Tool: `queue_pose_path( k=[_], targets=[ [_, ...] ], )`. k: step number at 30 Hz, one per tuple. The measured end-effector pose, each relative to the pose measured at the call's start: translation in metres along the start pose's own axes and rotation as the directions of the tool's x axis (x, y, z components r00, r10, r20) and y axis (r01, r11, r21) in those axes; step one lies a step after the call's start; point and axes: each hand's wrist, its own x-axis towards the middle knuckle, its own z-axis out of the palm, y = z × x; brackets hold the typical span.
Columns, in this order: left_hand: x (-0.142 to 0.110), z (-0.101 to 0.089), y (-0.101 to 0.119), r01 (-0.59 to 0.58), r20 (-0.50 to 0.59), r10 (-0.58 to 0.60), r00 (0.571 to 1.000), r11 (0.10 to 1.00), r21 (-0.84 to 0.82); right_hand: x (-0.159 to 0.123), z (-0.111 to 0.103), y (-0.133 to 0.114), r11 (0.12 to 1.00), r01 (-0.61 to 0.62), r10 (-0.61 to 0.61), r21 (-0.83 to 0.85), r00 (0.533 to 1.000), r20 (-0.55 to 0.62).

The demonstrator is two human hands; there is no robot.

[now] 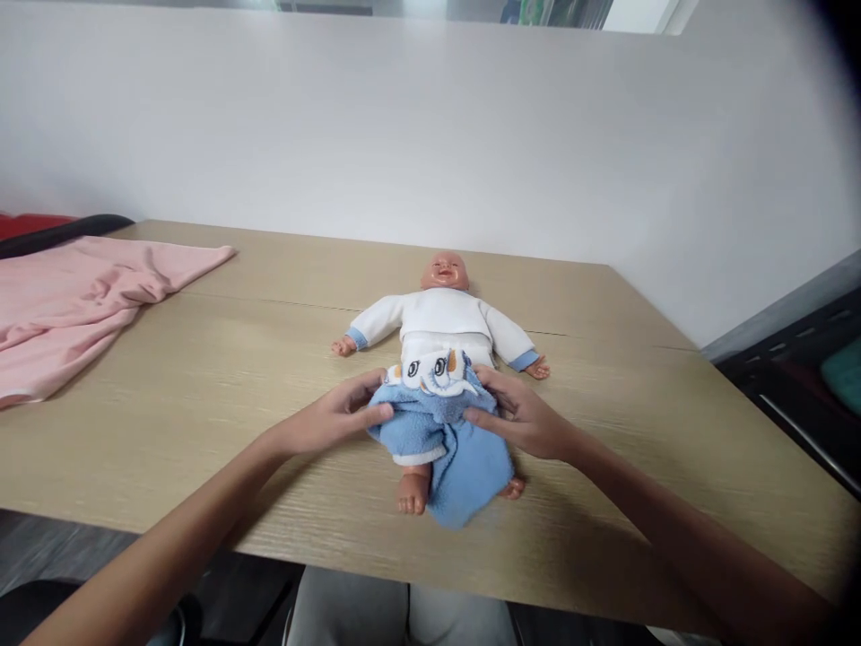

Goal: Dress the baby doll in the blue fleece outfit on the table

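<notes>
A baby doll (444,309) in a white top lies on its back on the wooden table (215,386), head toward the wall. Blue fleece trousers (447,440) with an embroidered animal face at the waist cover its legs; both bare feet stick out below. My left hand (340,417) pinches the left side of the trousers' waistband, thumb on the fabric. My right hand (517,413) grips the right side of the waistband at the doll's hip. Both hands are closed on the fabric.
A crumpled pink cloth (73,301) lies at the table's far left. A white partition wall stands behind the table. A dark chair (800,377) is off the right edge. My grey-trousered knees (404,615) show under the near edge.
</notes>
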Motion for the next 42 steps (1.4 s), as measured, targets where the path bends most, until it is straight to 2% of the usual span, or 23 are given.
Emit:
queue_pose_path(
  k=[2,4,6,8,11,14,16,18,20,21,22,24,26,27,29,32,34,37,39,42],
  targets=[
    [0.004,-0.002,-0.004,-0.021,-0.109,0.014,0.994,0.998,-0.065,-0.007,-0.001,0.016,0.946,-0.077,0.082,0.315,0.997,-0.001],
    [0.011,-0.004,-0.004,-0.036,-0.179,0.016,0.984,0.993,-0.112,-0.012,0.0,0.028,0.82,-0.129,0.159,0.558,0.987,-0.004],
    [0.019,-0.009,0.0,-0.04,-0.146,0.021,0.989,0.992,-0.123,-0.014,0.0,0.033,0.721,-0.132,0.192,0.681,0.981,-0.013],
    [0.029,-0.015,0.009,-0.063,-0.081,0.061,0.995,0.998,-0.022,-0.014,0.002,0.032,0.656,-0.127,0.188,0.744,0.982,0.002],
    [0.047,-0.021,0.031,-0.11,-0.038,0.129,0.991,0.939,0.325,-0.013,0.002,0.027,0.598,-0.119,0.176,0.793,0.984,0.015],
    [0.071,-0.017,0.058,-0.137,0.109,0.089,0.99,0.791,0.597,-0.015,0.001,0.028,0.617,-0.122,0.171,0.777,0.985,0.019],
    [0.089,-0.009,0.071,-0.226,0.275,0.05,0.96,0.72,0.656,-0.017,0.0,0.032,0.671,-0.128,0.173,0.731,0.985,0.013],
    [0.108,-0.002,0.076,-0.296,0.438,0.01,0.899,0.752,0.59,-0.019,-0.001,0.036,0.728,-0.159,0.193,0.667,0.981,0.022],
    [0.123,0.004,0.073,-0.274,0.561,-0.017,0.828,0.86,0.43,-0.021,-0.003,0.037,0.778,-0.202,0.217,0.594,0.975,0.047],
    [0.129,0.005,0.07,-0.247,0.593,-0.011,0.805,0.903,0.352,-0.022,-0.005,0.035,0.801,-0.215,0.222,0.559,0.973,0.056],
    [0.133,0.006,0.066,-0.226,0.595,0.005,0.804,0.928,0.297,-0.023,-0.008,0.031,0.826,-0.218,0.218,0.519,0.974,0.062],
    [0.137,0.006,0.057,-0.204,0.53,0.035,0.847,0.943,0.264,-0.025,-0.014,0.022,0.886,-0.209,0.192,0.413,0.978,0.082],
    [0.137,0.006,0.05,-0.162,0.468,0.015,0.884,0.948,0.275,-0.028,-0.019,0.013,0.935,-0.214,0.181,0.284,0.974,0.136],
    [0.136,0.006,0.048,-0.138,0.471,-0.004,0.882,0.954,0.267,-0.03,-0.021,0.01,0.944,-0.223,0.187,0.242,0.969,0.162],
    [0.135,0.008,0.045,-0.11,0.56,-0.027,0.828,0.972,0.209,-0.032,-0.023,0.006,0.94,-0.234,0.194,0.25,0.965,0.175],
    [0.135,0.013,0.044,-0.104,0.72,-0.03,0.693,0.985,0.14,-0.033,-0.02,0.006,0.9,-0.205,0.183,0.384,0.979,0.093],
    [0.136,0.016,0.045,-0.131,0.76,-0.015,0.649,0.983,0.131,-0.033,-0.018,0.006,0.887,-0.194,0.196,0.419,0.98,0.038],
    [0.137,0.017,0.043,-0.153,0.782,0.023,0.622,0.984,0.093,-0.034,-0.019,0.0,0.887,-0.258,0.251,0.382,0.966,0.071],
    [0.137,0.016,0.041,-0.133,0.781,0.042,0.623,0.99,0.053,-0.036,-0.022,-0.007,0.873,-0.338,0.284,0.352,0.938,0.196],
    [0.135,0.015,0.039,-0.121,0.744,0.076,0.663,0.993,0.006,-0.041,-0.027,-0.014,0.858,-0.431,0.302,0.28,0.864,0.402]
  ],
)
